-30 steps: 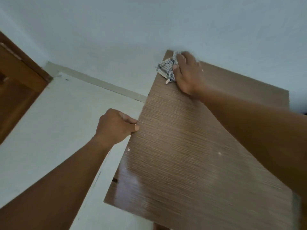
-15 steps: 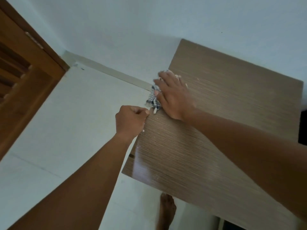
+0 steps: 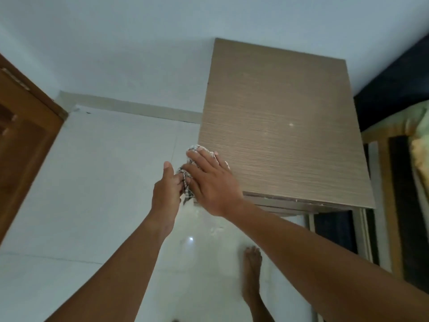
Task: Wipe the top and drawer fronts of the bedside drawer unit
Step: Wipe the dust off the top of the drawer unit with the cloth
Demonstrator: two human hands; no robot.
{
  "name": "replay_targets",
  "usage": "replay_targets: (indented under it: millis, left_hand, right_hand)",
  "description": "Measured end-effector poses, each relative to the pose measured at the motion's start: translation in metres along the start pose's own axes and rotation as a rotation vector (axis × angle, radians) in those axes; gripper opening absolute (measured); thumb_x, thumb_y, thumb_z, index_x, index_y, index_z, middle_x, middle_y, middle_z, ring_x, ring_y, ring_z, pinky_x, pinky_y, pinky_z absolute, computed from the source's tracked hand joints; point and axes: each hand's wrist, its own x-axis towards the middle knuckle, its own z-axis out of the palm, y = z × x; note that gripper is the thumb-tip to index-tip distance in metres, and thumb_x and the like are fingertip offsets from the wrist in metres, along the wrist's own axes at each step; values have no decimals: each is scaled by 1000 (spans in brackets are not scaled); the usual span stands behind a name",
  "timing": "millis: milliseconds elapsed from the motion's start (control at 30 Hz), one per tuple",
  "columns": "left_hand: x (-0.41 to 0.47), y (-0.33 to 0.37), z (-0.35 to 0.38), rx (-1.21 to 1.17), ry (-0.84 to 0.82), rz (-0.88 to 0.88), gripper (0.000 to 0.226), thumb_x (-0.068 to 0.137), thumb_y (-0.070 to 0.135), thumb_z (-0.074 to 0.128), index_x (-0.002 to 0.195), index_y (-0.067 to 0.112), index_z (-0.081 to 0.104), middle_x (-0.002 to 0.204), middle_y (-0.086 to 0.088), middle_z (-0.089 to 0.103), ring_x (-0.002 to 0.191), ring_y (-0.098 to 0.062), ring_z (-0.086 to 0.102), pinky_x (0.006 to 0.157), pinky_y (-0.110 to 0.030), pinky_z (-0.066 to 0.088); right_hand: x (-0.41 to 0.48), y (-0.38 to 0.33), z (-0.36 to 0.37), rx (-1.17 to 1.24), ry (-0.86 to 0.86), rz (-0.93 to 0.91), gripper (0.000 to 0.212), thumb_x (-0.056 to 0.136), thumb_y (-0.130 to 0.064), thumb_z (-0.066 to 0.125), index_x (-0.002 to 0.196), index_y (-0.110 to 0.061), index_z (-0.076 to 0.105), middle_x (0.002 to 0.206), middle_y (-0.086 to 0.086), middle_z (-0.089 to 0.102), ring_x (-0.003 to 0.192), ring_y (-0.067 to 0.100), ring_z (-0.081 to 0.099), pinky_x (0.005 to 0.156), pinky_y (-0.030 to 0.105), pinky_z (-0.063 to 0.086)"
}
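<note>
The left hand (image 3: 166, 191) reaches in with its thumb raised and its fingers curled onto the hanging end of a crumpled black-and-white checked cloth (image 3: 187, 192). It appears to pinch the cloth, probably to gather the loose fabric back from the edge. The right hand (image 3: 210, 182) lies flat on the cloth with straight fingers, pressing it onto the front-left corner of the bedside drawer unit's brown wood-grain laminate top (image 3: 283, 126). Only thin edges of the drawer fronts (image 3: 290, 209) show below. Green bedding (image 3: 420, 133) lies farthest right.

R grip (image 3: 212, 184) flat on checked cloth (image 3: 187, 192) at corner of unit top (image 3: 278, 124), L grip (image 3: 166, 194) pinching cloth end.
</note>
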Motion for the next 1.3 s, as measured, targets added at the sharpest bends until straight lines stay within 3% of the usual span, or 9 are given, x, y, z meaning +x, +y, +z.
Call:
replay_targets:
  millis: [100,267,433,533,667,800,900,1100,1300]
  left_hand:
    - [-11,-17,-10,202,-43,109,54,102,53,22,88,26,66,98,-2,70,91,-15,60,81,-31,41]
    - [-6,-38,-2,962,-39,596,50,104,39,22,144,23,47,153,-4,43,143,-29,33,115,-47,28]
    - [-6,-65,20,1575,-16,852,63,97,48,18,148,17,40,160,-6,31,150,-36,13,116,-61,12]
    - [-16,-69,32,1635,20,778,72,94,55,13,152,17,32,163,-4,23,151,-35,4,117,-61,2]
    - [-25,-40,52,1784,61,693,60,96,49,28,139,13,52,152,-9,43,147,-35,21,117,-58,9]
    - [-16,4,70,1578,101,716,19,90,24,54,90,13,70,83,-5,65,83,-24,59,96,-42,44]
    - [7,17,73,1379,55,681,16,90,17,57,94,18,73,85,-5,67,72,-24,54,70,-33,45]
    - [38,18,69,1384,160,801,25,94,16,46,91,13,71,88,-13,71,83,-34,63,74,-35,40]
    - [57,29,90,1357,311,851,31,97,24,39,110,22,67,89,-7,74,83,-30,69,92,-42,45]
  right_hand:
    - [-25,-15,11,-27,45,49,46,105,-33,43,151,-28,39,164,-1,28,153,22,19,124,46,16]
    - [-58,3,13,-139,111,214,64,99,-25,55,157,-22,28,164,5,27,152,26,23,123,47,20]
    - [-110,44,6,-220,153,431,77,92,-15,67,157,-21,27,164,8,28,152,28,23,123,43,10]
    - [-140,73,-9,-225,154,527,71,98,-15,58,159,-21,22,166,8,21,154,27,16,124,42,10]
    - [-164,83,-32,-39,226,698,49,102,-15,51,150,-16,42,158,8,39,145,29,37,113,46,41]
    - [-135,61,-46,193,463,682,40,102,-17,45,143,-16,49,146,6,50,126,26,55,99,45,52]
    - [-87,45,-44,73,417,582,48,97,-13,53,144,-23,46,157,4,37,138,28,43,106,47,47]
    - [2,50,-18,91,92,332,50,104,-35,35,153,-27,35,165,2,22,154,26,10,124,51,7]
    - [74,104,-31,17,38,228,51,105,-39,29,155,-28,30,167,-3,18,155,22,6,125,48,5]
